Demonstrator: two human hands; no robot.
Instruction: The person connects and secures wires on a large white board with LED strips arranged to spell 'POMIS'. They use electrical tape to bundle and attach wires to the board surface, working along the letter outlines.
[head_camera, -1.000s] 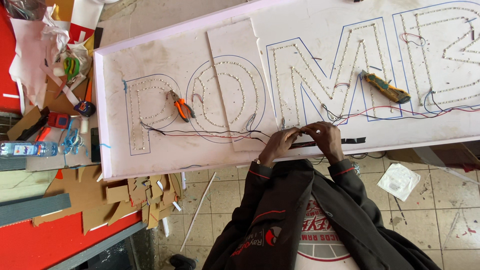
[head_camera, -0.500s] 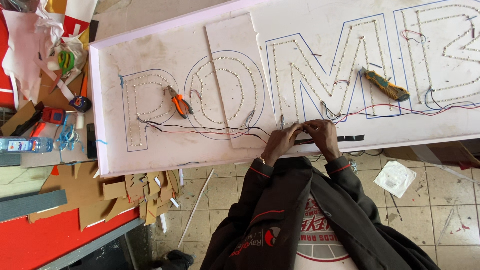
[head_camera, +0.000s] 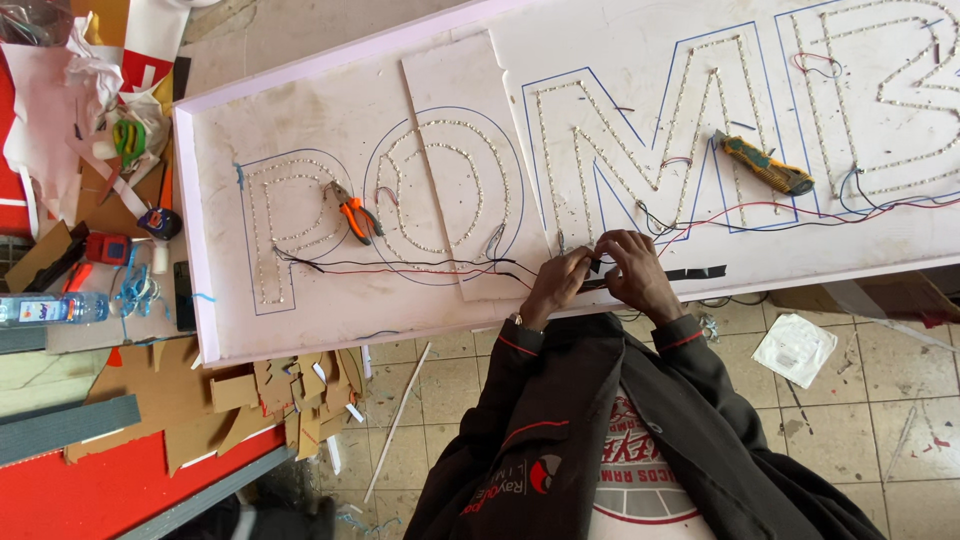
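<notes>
A strip of black tape (head_camera: 690, 272) lies at the sign panel's (head_camera: 330, 110) near edge; left hand (head_camera: 556, 285) and right hand (head_camera: 632, 270) meet there, each grip pinching its end (fingertips touching). Red and black wires (head_camera: 400, 268) run leftward; orange pliers (head_camera: 352, 212) lie beyond.

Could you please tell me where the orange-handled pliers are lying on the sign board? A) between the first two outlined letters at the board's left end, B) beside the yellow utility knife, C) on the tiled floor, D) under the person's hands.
A: the orange-handled pliers lie on the sign board between the first two outlined letters, well apart from the left hand, the right hand and the yellow utility knife.
</notes>
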